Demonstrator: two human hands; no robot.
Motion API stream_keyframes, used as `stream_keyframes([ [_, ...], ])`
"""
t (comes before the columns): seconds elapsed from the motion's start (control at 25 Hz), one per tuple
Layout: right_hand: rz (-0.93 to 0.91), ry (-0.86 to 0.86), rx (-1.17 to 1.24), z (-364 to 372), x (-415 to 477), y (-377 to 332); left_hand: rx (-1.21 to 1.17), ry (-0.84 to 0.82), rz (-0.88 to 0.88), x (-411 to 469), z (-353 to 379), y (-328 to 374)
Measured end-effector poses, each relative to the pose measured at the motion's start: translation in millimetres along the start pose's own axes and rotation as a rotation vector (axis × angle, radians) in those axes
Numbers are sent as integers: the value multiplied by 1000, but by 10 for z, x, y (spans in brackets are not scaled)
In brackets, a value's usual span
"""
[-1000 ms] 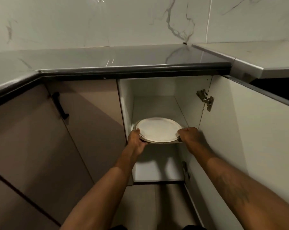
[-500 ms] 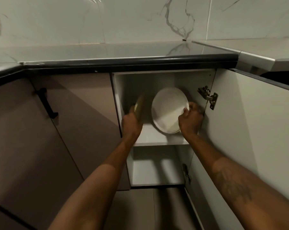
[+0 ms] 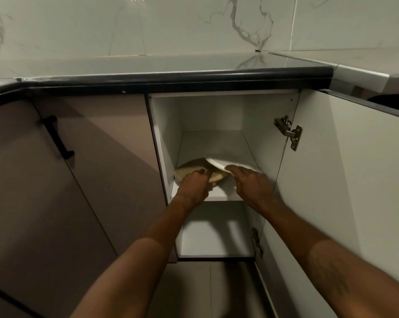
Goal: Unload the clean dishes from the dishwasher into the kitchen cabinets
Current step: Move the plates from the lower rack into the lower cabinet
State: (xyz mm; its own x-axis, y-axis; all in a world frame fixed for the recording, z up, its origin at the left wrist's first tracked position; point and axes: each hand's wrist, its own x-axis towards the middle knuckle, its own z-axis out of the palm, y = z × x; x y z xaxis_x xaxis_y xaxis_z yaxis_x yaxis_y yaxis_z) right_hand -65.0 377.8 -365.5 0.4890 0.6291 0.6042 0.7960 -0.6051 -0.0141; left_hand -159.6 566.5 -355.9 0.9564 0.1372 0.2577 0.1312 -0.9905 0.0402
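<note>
While both arms reach into the open lower cabinet (image 3: 163,138), the left hand (image 3: 193,184) has its fingers curled over the near rim of a tan plate (image 3: 186,171), which lies flat on the upper shelf (image 3: 216,143), just beyond and slightly left of that hand. The right hand (image 3: 249,182) holds a white plate (image 3: 226,162) by its near edge, fingers laid over the top; the thumb is hidden, so the exact grip is unclear. The white plate is tilted, its far-left edge raised and overlapping the tan plate's right side, just ahead of the right knuckles. The hands sit close together, almost touching. Likely reason for the split: the left hand steadies the tan plate so it doesn't slide, while the right angles the white one to go on top or beside it. Can't tell if the two plates touch. Judged step: stacking plates on the shelf, nearly set. The dishwasher is not in view. Below both wrists is the lower shelf (image 3: 216,237). To the right of the right forearm the cabinet door (image 3: 354,180) stands open, with its hinge (image 3: 290,131) above and right of that hand. The countertop (image 3: 171,65) runs above, and a black handle (image 3: 58,138) is well left of the left hand. Risk: the tilted plate could clip the tan rim or slip off the edge.
</note>
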Motion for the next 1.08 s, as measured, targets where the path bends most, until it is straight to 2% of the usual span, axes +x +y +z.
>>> stream_keyframes([
  [0.08,-39,-112,-45,64,-13,-21,-93,-58,-27,22,95,-57],
  [0.2,-52,-313,-72,155,-10,-33,-223,-54,-73,8,133,-129],
  [0.28,-50,-379,-106,203,11,-22,-259,-78,-85,17,120,-183],
  [0.4,-61,-364,-120,307,18,-20,-263,-95,-104,32,178,-241],
  [0.56,-24,-290,-60,525,106,80,-310,-20,-157,90,345,-226],
  [0.76,77,-411,72,820,359,165,-429,174,-291,362,573,-49],
  [0.84,115,-418,97,970,477,174,-382,168,-381,510,579,2],
  [1.08,129,-389,14,1303,744,294,-205,177,-353,986,778,-156],
])
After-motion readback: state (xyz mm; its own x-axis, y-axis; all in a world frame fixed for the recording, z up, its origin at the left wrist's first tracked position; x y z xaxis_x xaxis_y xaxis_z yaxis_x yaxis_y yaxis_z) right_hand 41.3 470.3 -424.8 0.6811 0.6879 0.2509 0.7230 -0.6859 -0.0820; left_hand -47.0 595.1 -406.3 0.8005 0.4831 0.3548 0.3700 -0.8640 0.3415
